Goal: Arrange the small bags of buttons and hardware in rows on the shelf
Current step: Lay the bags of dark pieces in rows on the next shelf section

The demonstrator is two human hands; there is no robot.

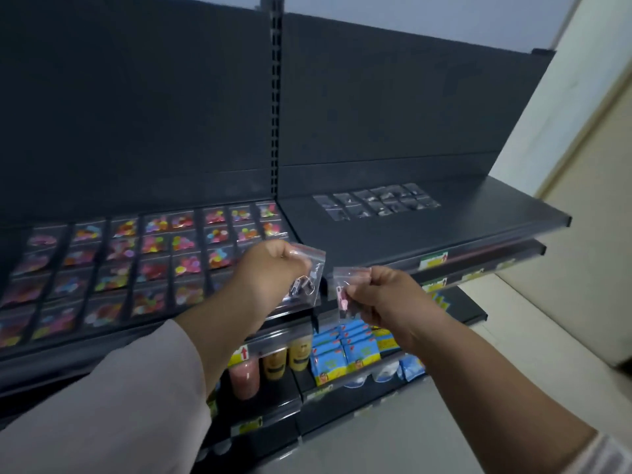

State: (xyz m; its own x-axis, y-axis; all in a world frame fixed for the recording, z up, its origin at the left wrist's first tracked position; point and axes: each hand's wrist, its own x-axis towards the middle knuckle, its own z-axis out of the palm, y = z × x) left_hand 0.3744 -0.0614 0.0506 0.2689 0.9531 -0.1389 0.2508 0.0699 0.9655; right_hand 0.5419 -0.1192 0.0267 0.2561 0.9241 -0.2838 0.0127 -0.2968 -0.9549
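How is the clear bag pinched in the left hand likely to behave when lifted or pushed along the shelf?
Probably floppy: the clear bag hangs limp from the left hand. Likely light, since a pinch at its top carries it. Its glossy film may slide easily on the smooth shelf.

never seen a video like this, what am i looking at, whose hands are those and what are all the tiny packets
There is no machine here. The single picture comes from a camera worn on a person's head, looking forward and down, so you see their own two bare hands reaching out.

The left hand holds a clear bag of dark metal parts. The right hand pinches a clear bag with a pink piece.

In front is a dark shelf. Its left section holds bags of coloured buttons in rows; its right section holds a small block of bags of dark hardware. Lower shelves carry bottles and blue packets.
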